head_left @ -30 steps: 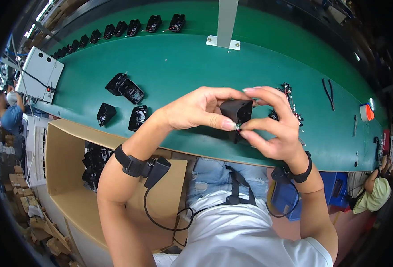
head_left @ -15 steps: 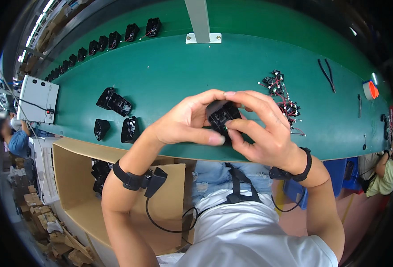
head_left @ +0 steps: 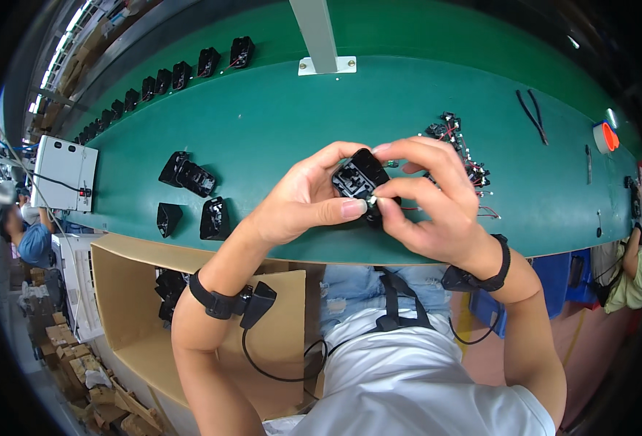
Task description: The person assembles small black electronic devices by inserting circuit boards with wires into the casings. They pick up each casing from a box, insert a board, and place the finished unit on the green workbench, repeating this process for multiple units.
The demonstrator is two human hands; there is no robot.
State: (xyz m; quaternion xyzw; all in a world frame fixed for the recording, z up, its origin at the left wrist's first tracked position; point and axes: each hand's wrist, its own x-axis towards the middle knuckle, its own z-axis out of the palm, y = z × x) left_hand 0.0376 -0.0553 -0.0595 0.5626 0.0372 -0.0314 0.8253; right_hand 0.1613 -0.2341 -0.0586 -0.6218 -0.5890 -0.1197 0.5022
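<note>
Above the near edge of the green desk (head_left: 277, 131), the left hand (head_left: 299, 200) is holding a black housing (head_left: 356, 174), while the right hand (head_left: 437, 207) is pinching a small pale piece (head_left: 372, 199) at its rim. Toward the left end, four black shells (head_left: 197, 179) are lying; a row of housings (head_left: 242, 52) is lining the far edge. Wired parts (head_left: 448, 132) are sprawling right of centre, and a two-legged black tool (head_left: 536, 122) is resting toward the far right corner.
</note>
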